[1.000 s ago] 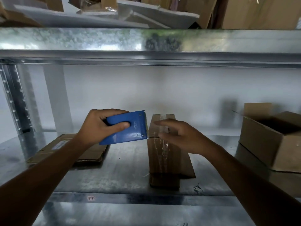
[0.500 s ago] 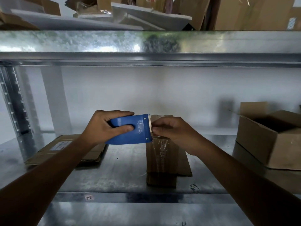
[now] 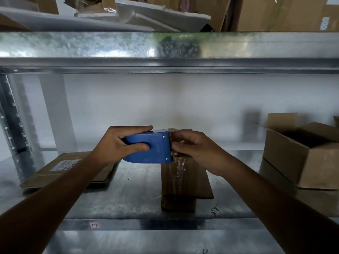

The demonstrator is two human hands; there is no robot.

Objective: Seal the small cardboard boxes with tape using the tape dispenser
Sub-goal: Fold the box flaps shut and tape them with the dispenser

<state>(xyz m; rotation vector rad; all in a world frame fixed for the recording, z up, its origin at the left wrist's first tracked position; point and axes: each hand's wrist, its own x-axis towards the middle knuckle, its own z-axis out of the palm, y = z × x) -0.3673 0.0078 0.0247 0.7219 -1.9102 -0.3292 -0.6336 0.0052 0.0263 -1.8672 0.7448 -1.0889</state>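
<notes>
At frame centre, a blue plastic tape dispenser (image 3: 149, 149) is gripped by the left hand (image 3: 117, 143); its toothed edge is pinched by the right hand (image 3: 194, 149), above a taped narrow cardboard box (image 3: 178, 182) on the metal shelf (image 3: 132, 189).

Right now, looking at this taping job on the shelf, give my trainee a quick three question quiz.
1. True or false: the left hand holds the blue tape dispenser.
2. What does the right hand pinch: A) the tape at the toothed blade, B) a flap of the open box?
3. What lies flat under the left forearm?

Key: 1. True. 2. A. 3. A flattened carton with a label; the small box with tape sits centre shelf.
</notes>
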